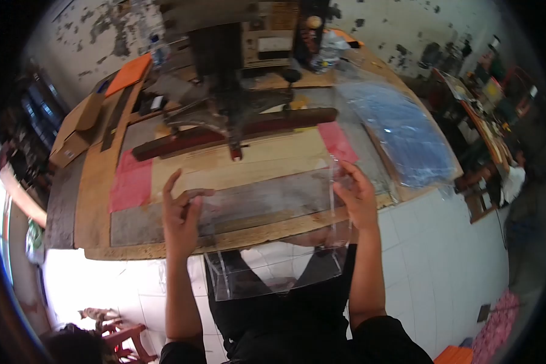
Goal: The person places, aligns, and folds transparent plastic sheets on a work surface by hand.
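Note:
A clear plastic bag [279, 267], see-through with folded strips along both sides, hangs in front of me over the bench's near edge. My right hand [357, 193] pinches its upper right corner between thumb and fingers. At the upper left corner, my left hand [183, 218] holds the bag with thumb and a bent finger, its index finger raised apart. Just beyond the hands lies a pale yellowish sheet [224, 171] with pink pieces [131, 181] at its ends. Above it stands a dark metal press [221, 91] with a long reddish-brown bar [273, 124].
A stack of bluish clear plastic [406, 136] lies on the bench's right side. An open cardboard box [76, 130] and an orange panel [128, 74] are at the left. Lower left on the tiled floor is a red stool [130, 340]. A cluttered side table [482, 133] stands right.

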A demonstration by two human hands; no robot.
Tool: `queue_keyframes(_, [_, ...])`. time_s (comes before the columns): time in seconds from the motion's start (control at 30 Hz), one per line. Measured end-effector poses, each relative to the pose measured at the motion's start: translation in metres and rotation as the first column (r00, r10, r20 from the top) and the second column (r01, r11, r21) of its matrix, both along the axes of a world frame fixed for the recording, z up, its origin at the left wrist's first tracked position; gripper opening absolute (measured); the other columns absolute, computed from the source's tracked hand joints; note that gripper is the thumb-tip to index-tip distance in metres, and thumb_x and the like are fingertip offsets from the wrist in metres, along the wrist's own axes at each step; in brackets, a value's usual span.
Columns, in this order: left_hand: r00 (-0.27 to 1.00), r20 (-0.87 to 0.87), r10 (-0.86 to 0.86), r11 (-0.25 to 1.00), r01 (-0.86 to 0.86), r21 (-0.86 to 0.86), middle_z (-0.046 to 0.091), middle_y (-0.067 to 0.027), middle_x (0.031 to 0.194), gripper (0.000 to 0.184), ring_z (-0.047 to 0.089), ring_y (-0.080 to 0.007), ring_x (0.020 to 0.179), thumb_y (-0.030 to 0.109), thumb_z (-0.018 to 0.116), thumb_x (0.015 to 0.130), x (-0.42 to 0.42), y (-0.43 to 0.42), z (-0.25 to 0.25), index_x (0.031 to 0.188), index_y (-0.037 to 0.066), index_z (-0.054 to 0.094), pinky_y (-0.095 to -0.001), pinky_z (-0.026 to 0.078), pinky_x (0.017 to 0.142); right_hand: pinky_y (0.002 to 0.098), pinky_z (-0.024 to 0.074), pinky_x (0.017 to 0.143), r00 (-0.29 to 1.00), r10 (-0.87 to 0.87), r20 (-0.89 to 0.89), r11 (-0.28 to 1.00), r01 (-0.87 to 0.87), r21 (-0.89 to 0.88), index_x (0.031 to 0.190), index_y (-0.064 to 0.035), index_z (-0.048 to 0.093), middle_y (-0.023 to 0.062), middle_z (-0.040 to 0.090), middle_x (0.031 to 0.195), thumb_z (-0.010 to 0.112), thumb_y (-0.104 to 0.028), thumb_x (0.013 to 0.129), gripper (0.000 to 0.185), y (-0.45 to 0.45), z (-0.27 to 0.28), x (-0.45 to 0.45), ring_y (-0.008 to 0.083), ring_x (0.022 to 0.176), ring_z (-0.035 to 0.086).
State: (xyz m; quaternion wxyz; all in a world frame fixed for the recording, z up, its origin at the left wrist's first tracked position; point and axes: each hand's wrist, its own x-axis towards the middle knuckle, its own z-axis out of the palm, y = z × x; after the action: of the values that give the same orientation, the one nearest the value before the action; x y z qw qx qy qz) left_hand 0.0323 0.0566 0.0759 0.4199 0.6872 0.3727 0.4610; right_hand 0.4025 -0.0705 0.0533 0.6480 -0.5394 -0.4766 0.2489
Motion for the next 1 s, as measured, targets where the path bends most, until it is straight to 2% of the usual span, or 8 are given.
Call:
queue_keyframes(0.23, [0.991, 0.136, 0.003, 0.999, 0.004, -0.050, 0.076, -0.0060, 0.119, 0.033, 0.066, -0.0026, 0.082, 0.002, 0.058, 0.106, 0.005, -0.001, -0.006, 0.140, 0.001, 0.056, -0.0185, 0.043, 0.064, 0.0267, 0.0459, 0.100, 0.998, 0.065, 0.008, 0.998, -0.065, -0.004, 0.140, 0.0014, 0.062, 0.0027, 0.064, 0.120, 0.071, -0.007, 0.101, 0.041, 0.001, -0.002, 0.001, 0.0106, 0.112, 0.059])
queue_keyframes(0.3, [0.996, 0.088, 0.004, 0.998, 0.002, -0.061, 0.077, -0.0062, 0.117, 0.035, 0.064, -0.0022, 0.080, 0.001, 0.058, 0.106, 0.003, -0.003, -0.002, 0.141, 0.002, 0.055, -0.0183, 0.042, 0.064, 0.0248, 0.0476, 0.087, 0.999, 0.019, 0.030, 0.994, -0.016, -0.111, 0.124, 0.0002, 0.068, -0.0007, 0.065, 0.109, 0.075, -0.014, 0.100, 0.029, 0.002, -0.003, 0.001, 0.0083, 0.098, 0.058])
queue_keyframes(0.4, [0.997, 0.076, 0.006, 0.998, -0.002, -0.062, 0.078, -0.0073, 0.114, 0.039, 0.058, -0.0011, 0.074, 0.000, 0.059, 0.105, 0.009, -0.007, 0.002, 0.144, 0.003, 0.053, -0.0177, 0.041, 0.063, 0.0237, 0.0488, 0.082, 0.999, 0.013, -0.050, 0.993, -0.018, -0.115, 0.116, -0.0011, 0.070, -0.0024, 0.067, 0.103, 0.075, -0.016, 0.100, 0.023, 0.002, 0.001, -0.002, 0.0070, 0.093, 0.059])
queue_keyframes(0.47, [0.994, 0.106, 0.011, 0.999, -0.006, -0.054, 0.078, -0.0081, 0.114, 0.041, 0.054, -0.0006, 0.071, 0.000, 0.059, 0.105, 0.012, -0.007, 0.004, 0.145, 0.003, 0.053, -0.0174, 0.040, 0.063, 0.0240, 0.0492, 0.082, 0.998, 0.012, -0.060, 0.994, -0.018, -0.111, 0.116, -0.0015, 0.070, -0.0017, 0.068, 0.103, 0.076, -0.017, 0.100, 0.022, 0.001, 0.000, 0.000, 0.0069, 0.094, 0.060])
queue_keyframes(0.57, [0.999, 0.001, 0.035, 0.999, -0.035, -0.030, 0.079, -0.0090, 0.110, 0.046, 0.048, 0.0003, 0.066, 0.002, 0.060, 0.105, 0.008, -0.010, 0.007, 0.151, 0.004, 0.050, -0.0173, 0.038, 0.062, 0.0242, 0.0497, 0.082, 0.996, 0.014, -0.093, 0.996, -0.021, -0.083, 0.114, -0.0019, 0.071, -0.0008, 0.069, 0.102, 0.076, -0.017, 0.100, 0.021, -0.002, 0.000, 0.003, 0.0073, 0.093, 0.063])
queue_keyframes(0.67, [0.999, 0.038, -0.009, 0.997, 0.012, -0.070, 0.079, -0.0077, 0.103, 0.054, 0.040, 0.0018, 0.062, 0.006, 0.063, 0.106, 0.007, -0.008, 0.006, 0.157, 0.004, 0.046, -0.0173, 0.034, 0.057, 0.0240, 0.0500, 0.082, 0.988, 0.009, -0.156, 0.999, -0.013, -0.029, 0.114, -0.0018, 0.071, -0.0007, 0.069, 0.100, 0.075, -0.016, 0.101, 0.020, -0.002, 0.002, -0.002, 0.0077, 0.091, 0.064])
queue_keyframes(0.9, [1.000, -0.018, 0.010, 0.997, -0.011, -0.070, 0.079, -0.0074, 0.101, 0.056, 0.041, 0.0015, 0.062, 0.006, 0.064, 0.105, 0.007, -0.008, 0.009, 0.158, 0.004, 0.045, -0.0174, 0.034, 0.056, 0.0245, 0.0508, 0.084, 0.988, 0.007, -0.151, 1.000, -0.009, -0.009, 0.114, -0.0016, 0.072, -0.0004, 0.070, 0.101, 0.073, -0.015, 0.102, 0.018, -0.005, -0.003, 0.006, 0.0078, 0.089, 0.063])
queue_keyframes(1.0, [0.999, 0.052, 0.015, 0.995, -0.010, -0.098, 0.079, -0.0076, 0.101, 0.058, 0.044, 0.0010, 0.063, 0.007, 0.065, 0.105, 0.010, -0.009, 0.008, 0.159, 0.002, 0.044, -0.0168, 0.036, 0.057, 0.0239, 0.0502, 0.083, 0.986, -0.006, -0.167, 1.000, 0.007, 0.004, 0.114, -0.0017, 0.072, -0.0011, 0.070, 0.099, 0.073, -0.015, 0.102, 0.018, -0.005, 0.000, 0.003, 0.0078, 0.088, 0.062])
